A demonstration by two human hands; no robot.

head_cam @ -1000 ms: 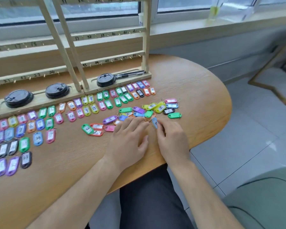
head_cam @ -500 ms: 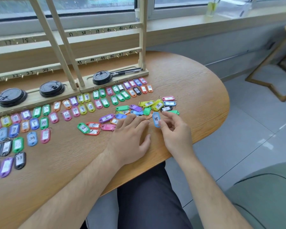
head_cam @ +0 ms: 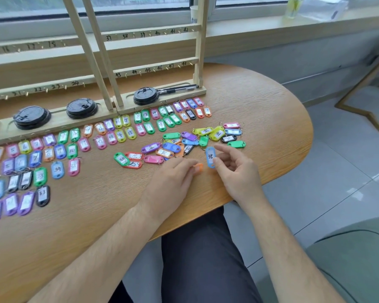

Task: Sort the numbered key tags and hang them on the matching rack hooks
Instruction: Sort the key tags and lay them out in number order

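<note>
Pinching a blue plastic key tag [head_cam: 210, 157] marked 35, my right hand [head_cam: 236, 171] holds it upright just above the rounded wooden table [head_cam: 260, 119], thumb and forefinger clamped on its lower end while the other fingers curl loosely apart. My left hand [head_cam: 173, 182] lies palm down beside it, fingers together over a small orange tag [head_cam: 198, 167]; most of that tag is hidden under the fingertips and blurred, so I cannot read a number or tell whether it is gripped or only pressed.

Just beyond both hands sits a loose heap of mixed coloured tags [head_cam: 184, 143], overlapping so that several labels are covered; I can make out 41 on a yellow one [head_cam: 218, 133], little else. To the left, sorted rows of tags [head_cam: 74, 145] run across the table, with 5, 6, 7, 10, 33 and 39 legible, and the far-left ones are smeared and cut off by the frame edge.

At the back stands the pale wooden rack [head_cam: 153, 68] with small hooks and handwritten numbers: 37 to 42 on one rail, 43 to 47 below, 21 to 24 further left. Its top is out of frame. Three black round lids [head_cam: 81, 107] rest on its base, a black pen [head_cam: 177, 88] beside the rightmost.
</note>
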